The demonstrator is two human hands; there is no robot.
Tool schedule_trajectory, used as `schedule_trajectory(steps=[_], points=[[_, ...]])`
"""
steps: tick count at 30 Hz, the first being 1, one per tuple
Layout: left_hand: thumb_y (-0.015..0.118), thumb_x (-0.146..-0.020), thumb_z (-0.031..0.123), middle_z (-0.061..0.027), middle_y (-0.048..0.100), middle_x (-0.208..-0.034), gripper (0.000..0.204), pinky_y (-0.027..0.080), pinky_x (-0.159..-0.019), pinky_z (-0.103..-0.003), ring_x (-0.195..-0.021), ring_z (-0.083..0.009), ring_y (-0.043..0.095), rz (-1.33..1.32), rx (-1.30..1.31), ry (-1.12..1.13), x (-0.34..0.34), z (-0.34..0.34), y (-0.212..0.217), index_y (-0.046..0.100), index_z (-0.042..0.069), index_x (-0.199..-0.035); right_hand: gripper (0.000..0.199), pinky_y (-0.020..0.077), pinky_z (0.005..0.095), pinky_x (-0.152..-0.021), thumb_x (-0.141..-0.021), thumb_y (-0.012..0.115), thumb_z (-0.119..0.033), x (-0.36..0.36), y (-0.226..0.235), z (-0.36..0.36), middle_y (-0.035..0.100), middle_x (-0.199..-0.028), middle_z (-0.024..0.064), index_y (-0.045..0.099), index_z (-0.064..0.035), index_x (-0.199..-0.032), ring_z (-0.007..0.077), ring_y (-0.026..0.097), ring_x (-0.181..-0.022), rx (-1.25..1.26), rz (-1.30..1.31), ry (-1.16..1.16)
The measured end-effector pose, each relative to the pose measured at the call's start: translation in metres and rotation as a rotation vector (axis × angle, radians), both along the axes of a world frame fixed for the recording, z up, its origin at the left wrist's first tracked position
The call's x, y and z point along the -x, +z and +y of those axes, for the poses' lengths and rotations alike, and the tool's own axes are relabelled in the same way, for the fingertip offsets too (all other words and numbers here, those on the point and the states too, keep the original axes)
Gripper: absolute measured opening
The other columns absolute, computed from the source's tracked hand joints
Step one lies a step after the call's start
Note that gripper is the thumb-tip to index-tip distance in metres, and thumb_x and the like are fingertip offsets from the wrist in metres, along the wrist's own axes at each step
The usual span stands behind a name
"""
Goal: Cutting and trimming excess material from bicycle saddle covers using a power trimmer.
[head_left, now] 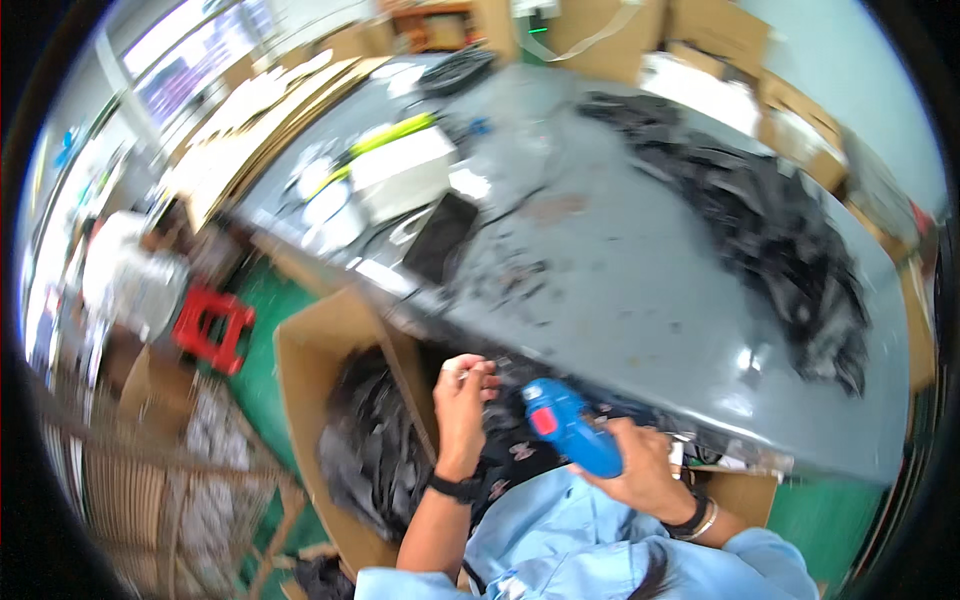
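In my right hand [642, 468] is a blue handheld power tool [578, 428] with a red patch on its side, much like a cordless screwdriver. Its front end tilts up and left, toward my other hand. My left hand [462, 408] is closed in a pinch just left of the tool; whatever lies between its fingertips is too small and blurred to name. Both hands are above my lap, at the near edge of the grey table [620, 270]. Small dark pieces [515, 280] lie scattered on the tabletop beyond them.
A cardboard box [300, 385] holding black plastic stands left of my lap. On the table are a dark phone-like slab [440, 238], a white box [403, 175] and a long heap of black plastic [760, 210]. A red stool [213, 328] stands on the green floor.
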State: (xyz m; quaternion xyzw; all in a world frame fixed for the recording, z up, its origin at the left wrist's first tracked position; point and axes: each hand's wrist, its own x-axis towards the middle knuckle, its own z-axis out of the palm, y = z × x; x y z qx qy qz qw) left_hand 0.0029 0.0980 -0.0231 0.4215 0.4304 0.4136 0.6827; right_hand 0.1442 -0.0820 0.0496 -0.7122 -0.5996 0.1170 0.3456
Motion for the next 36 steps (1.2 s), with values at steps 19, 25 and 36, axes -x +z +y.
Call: schedule_trajectory(steps=[19, 25, 36], points=[[0.069, -0.079, 0.038, -0.0195, 0.028, -0.137, 0.083, 0.043, -0.090, -0.055, -0.118, -0.0389, 0.040, -0.293, 0.467, -0.686, -0.379, -0.033, 0.067, 0.022, 0.004, -0.139, 0.061, 0.0520, 0.0317, -0.058, -0.060, 0.085, -0.031, -0.042, -0.008, -0.061, 0.063, -0.077, 0.0154, 0.052, 0.0046, -0.097, 0.0260, 0.065, -0.063, -0.268, 0.228, -0.332], [0.073, -0.073, 0.042, -0.0095, 0.055, -0.111, 0.056, 0.046, -0.070, -0.041, -0.097, -0.0270, 0.054, -0.217, 0.545, -0.837, -0.409, -0.011, 0.060, 0.053, 0.011, -0.115, 0.062, 0.0527, 0.0310, -0.058, -0.061, 0.085, -0.031, -0.046, -0.016, -0.069, 0.063, -0.078, 0.0160, 0.049, 0.0035, -0.098, 0.0257, 0.066, -0.064, -0.276, 0.213, -0.374], [0.058, -0.087, 0.023, -0.0008, 0.060, -0.098, 0.028, 0.045, -0.069, -0.034, -0.085, -0.0174, 0.057, -0.372, 0.464, -0.700, -0.385, -0.022, 0.035, 0.050, 0.011, -0.111, 0.056, 0.0517, 0.0293, -0.059, -0.064, 0.084, -0.033, -0.054, -0.003, -0.065, 0.063, -0.073, 0.0137, 0.049, 0.0006, -0.093, 0.0202, 0.065, -0.064, -0.238, 0.345, -0.539]])
